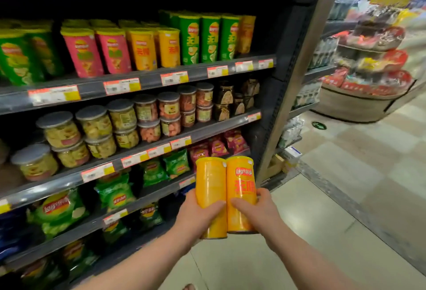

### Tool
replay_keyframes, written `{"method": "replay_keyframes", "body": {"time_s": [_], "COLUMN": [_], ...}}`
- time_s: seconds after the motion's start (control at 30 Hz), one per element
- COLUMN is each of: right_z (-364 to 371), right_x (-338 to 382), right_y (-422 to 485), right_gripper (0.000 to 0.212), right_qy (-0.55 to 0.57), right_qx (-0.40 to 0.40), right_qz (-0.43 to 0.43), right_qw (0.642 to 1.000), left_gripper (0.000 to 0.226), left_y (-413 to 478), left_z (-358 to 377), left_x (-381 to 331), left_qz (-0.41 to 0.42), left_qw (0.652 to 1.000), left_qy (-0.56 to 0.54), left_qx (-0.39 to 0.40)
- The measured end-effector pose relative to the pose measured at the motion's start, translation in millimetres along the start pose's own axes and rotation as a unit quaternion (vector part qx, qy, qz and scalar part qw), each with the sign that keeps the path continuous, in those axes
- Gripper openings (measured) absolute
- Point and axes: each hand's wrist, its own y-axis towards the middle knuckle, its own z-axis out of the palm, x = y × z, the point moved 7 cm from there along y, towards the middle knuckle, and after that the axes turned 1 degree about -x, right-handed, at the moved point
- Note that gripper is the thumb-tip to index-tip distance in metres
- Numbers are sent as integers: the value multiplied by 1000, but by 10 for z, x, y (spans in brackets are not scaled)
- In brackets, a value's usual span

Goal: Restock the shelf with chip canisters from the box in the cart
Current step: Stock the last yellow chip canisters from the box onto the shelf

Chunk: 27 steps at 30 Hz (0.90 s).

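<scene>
Canister, yellow, upright, gripped in left hand; second canister, touching it, gripped in right hand; shelf beyond left hand.

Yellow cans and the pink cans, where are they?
left yellow can (210, 179): head view, its plain side.
right yellow can (243, 188): head view, its red lettering.
pink cans (83, 55): head view, front of the left one.

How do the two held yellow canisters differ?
The left canister, in the left hand, shows a plain yellow side; the right canister, in the right hand, shows its red logo. The left canister's base sits slightly lower than the right's. Both are yellow and upright.
</scene>
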Motion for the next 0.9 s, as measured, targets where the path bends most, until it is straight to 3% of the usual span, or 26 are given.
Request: {"method": "replay_keyframes", "body": {"time_s": [0.13,0.3,0.5,0.73,0.9], "right_z": [-288,-779,-1133,-1214,-1205], "right_x": [32,189,654,1072,1224], "right_y": [212,623,1330,2040,2390], "right_gripper": [74,70,70,75,64], "right_qy": [12,25,36,39,30], "right_qx": [-26,-74,-103,-103,-70], "right_qz": [4,0,-20,-43,-33], "right_qw": [1000,997,994,993,997], "left_gripper": [61,70,61,72,62], "left_y": [237,697,1380,2084,2392], "left_z": [286,767,1009,1044,1056], "left_x": [-207,-602,-1245,-1659,-1756], "left_qz": [16,48,82,94,73], "left_qw": [999,996,990,989,985], "left_qy": [-8,-28,-53,-61,-109], "left_qx": [31,75,100,100,109]}}
